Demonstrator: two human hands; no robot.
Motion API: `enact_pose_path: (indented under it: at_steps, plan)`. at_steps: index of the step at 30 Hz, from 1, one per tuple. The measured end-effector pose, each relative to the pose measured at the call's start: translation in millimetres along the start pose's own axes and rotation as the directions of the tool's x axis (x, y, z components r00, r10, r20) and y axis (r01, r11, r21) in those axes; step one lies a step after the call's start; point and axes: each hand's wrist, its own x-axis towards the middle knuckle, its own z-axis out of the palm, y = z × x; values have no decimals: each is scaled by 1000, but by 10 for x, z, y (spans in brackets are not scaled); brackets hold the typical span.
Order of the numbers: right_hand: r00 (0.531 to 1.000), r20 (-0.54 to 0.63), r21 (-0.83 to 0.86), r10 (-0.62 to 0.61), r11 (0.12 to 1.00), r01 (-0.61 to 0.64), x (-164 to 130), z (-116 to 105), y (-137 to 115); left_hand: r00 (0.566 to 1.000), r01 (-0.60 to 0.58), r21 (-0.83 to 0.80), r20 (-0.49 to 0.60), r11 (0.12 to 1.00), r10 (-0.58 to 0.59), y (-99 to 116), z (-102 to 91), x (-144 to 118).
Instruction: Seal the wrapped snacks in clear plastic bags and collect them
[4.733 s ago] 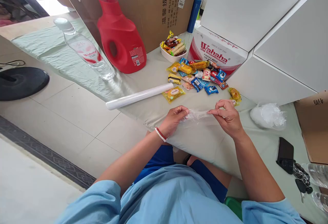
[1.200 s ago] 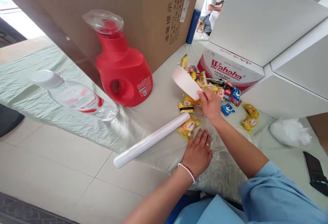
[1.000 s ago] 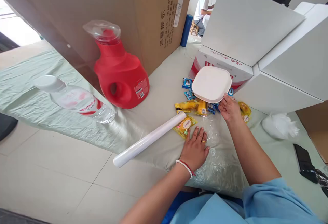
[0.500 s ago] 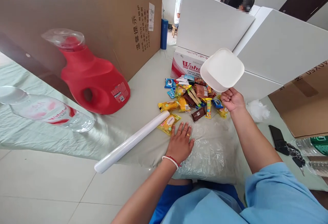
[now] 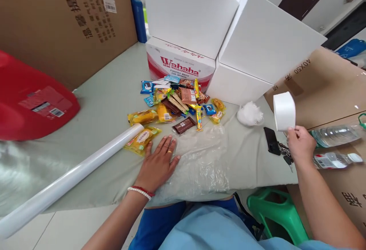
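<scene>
One white bowl (image 5: 284,111), held tilted, is pinched in my right grip (image 5: 300,142) at the frame's right. My left grip (image 5: 158,162) lies spread flat at the left edge of a clear plastic bag (image 5: 203,162), lower centre, below the heaped wrapped snacks (image 5: 187,95) on the bench (image 5: 248,158).

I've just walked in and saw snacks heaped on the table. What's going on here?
A person's right hand holds up a tilted white tub by the right end of the table. The left hand rests palm down beside a yellow packet and a clear plastic sheet. The wrapped snacks lie heaped in front of the Wahaha box.
</scene>
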Motion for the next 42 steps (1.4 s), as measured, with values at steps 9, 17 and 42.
enact_pose_path:
  at_steps: [9, 17, 42]
  plan:
    - [997, 15, -189, 73, 980, -69, 1033, 620, 417, 999, 24, 73, 31, 997, -26, 51, -36, 48]
    - [742, 450, 431, -497, 849, 307, 26, 1352, -1079, 992, 2, 111, 123, 994, -16, 212, -67, 33]
    - [635, 676, 52, -375, 883, 466, -589, 2398, -2654, 999, 23, -62, 48, 998, -20, 327, 11, -77]
